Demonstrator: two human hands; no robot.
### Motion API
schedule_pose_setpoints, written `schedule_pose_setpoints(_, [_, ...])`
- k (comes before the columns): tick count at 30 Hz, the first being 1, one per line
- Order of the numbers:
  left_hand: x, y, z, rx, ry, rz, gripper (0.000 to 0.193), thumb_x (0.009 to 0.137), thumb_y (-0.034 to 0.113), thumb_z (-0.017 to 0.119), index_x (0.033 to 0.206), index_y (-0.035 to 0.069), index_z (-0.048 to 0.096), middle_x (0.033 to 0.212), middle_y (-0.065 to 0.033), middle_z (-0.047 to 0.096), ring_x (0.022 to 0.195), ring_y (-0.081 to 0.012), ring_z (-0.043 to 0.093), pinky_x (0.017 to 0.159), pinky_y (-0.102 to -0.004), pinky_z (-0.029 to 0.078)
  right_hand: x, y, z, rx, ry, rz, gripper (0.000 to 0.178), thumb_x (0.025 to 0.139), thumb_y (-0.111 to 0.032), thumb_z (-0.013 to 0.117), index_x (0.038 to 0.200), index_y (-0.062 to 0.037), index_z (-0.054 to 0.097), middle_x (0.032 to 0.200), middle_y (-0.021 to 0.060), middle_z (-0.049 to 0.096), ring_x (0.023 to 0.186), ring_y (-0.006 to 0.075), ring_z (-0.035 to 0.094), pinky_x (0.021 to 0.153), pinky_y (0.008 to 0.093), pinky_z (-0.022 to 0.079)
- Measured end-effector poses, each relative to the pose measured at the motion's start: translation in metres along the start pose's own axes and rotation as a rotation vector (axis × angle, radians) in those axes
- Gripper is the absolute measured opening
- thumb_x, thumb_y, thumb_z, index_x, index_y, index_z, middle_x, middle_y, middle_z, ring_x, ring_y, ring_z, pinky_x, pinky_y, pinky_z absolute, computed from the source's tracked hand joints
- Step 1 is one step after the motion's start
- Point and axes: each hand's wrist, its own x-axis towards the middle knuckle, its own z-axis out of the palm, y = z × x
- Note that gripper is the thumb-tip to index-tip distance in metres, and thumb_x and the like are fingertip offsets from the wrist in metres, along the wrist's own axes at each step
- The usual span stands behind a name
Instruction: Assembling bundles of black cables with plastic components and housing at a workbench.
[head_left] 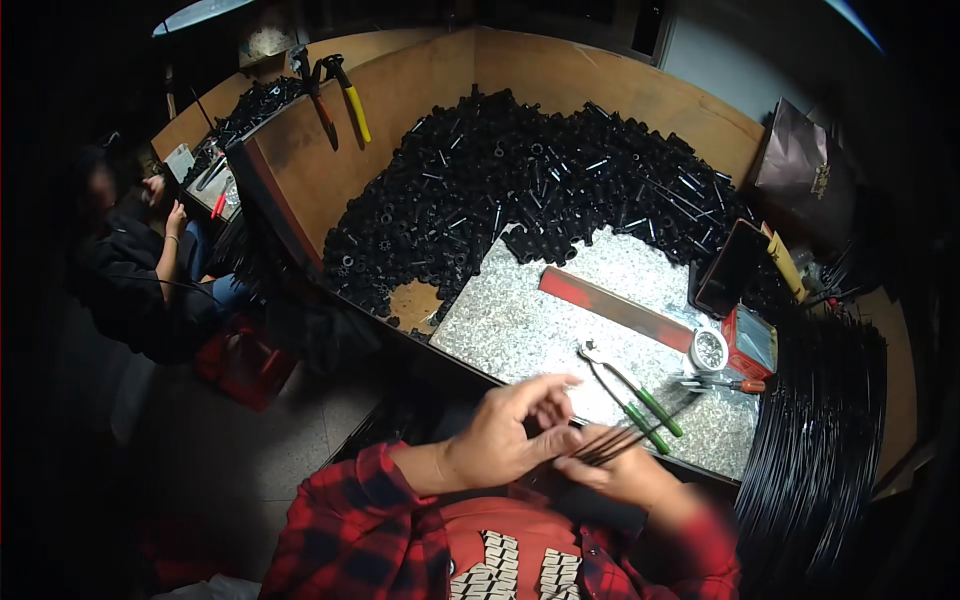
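Above my lap, at the near edge of the speckled work board (500, 320), my left hand (515, 430) has its thumb and forefinger apart, the other fingers curled, with nothing visible in it. Just beside it, my right hand (625, 470) is closed on several thin black rods (625, 440), which slant up to the right and are blurred at the tips. Green-handled pliers (635, 400) lie on the board right beyond my hands. Further back lies a flat red and grey bar (615, 308). A white cup of small metal bits (708, 350) stands at its right end.
Black small parts (540, 170) heap up inside wooden walls (620, 80). Long black rods (810, 430) hang over the right side. A red box (750, 340), a screwdriver (745, 386) and a phone (733, 268) are nearby. Yellow-handled pliers (355, 110) hang left. A co-worker (140, 260) sits further left.
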Motion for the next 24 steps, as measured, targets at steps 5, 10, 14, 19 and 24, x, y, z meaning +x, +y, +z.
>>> schedule_pose_setpoints(5, [0.036,0.046,-0.004,-0.396,0.072,0.092,0.061,0.082,0.018,0.072,0.129,0.003,0.037,0.100,-0.0073,0.054,0.089,-0.0122,0.056,0.082,-0.0269,0.048,0.009,0.017,0.033,0.108,-0.143,0.028,0.017,0.085,-0.021,0.066,0.087,-0.0038,0.064,0.065,0.0074,0.065,0.058,0.0150,0.065,0.052,0.0285,0.051])
schedule_pose_setpoints(10, [0.047,0.050,-0.012,-0.404,-0.087,0.122,0.022,0.085,0.006,0.067,0.105,0.001,0.060,0.092,-0.0060,0.060,0.084,-0.0098,0.057,0.075,-0.0243,0.047,0.013,0.011,0.023,0.054,-0.193,-0.117,0.025,0.082,-0.024,0.070,0.097,-0.0032,0.065,0.088,0.0125,0.067,0.078,0.0221,0.066,0.068,0.0350,0.053])
schedule_pose_setpoints(14, [0.051,0.055,-0.012,-0.344,-0.135,0.099,0.004,0.083,0.003,0.067,0.086,0.000,0.068,0.086,-0.0054,0.064,0.078,-0.0093,0.059,0.068,-0.0232,0.046,0.012,-0.012,-0.019,0.085,-0.084,-0.239,0.041,0.074,-0.022,0.078,0.105,-0.0020,0.061,0.094,0.0114,0.065,0.085,0.0232,0.064,0.072,0.0347,0.050])
schedule_pose_setpoints(19, [0.053,0.059,-0.006,-0.123,-0.128,0.285,0.008,0.080,0.007,0.071,0.086,0.003,0.069,0.079,-0.0051,0.065,0.073,-0.0115,0.060,0.064,-0.0249,0.046,0.012,-0.030,-0.047,0.453,0.102,-0.162,0.019,0.073,-0.012,0.076,0.083,-0.0015,0.064,0.074,0.0037,0.060,0.065,0.0117,0.054,0.061,0.0263,0.043])
schedule_pose_setpoints(24, [0.052,0.057,-0.009,-0.032,-0.021,0.236,0.008,0.080,0.007,0.072,0.085,0.003,0.068,0.078,-0.0049,0.064,0.071,-0.0109,0.059,0.063,-0.0243,0.045,0.015,-0.044,-0.033,0.366,0.340,-0.093,0.013,0.075,-0.009,0.075,0.076,-0.0021,0.064,0.072,0.0033,0.061,0.066,0.0114,0.057,0.060,0.0251,0.044])
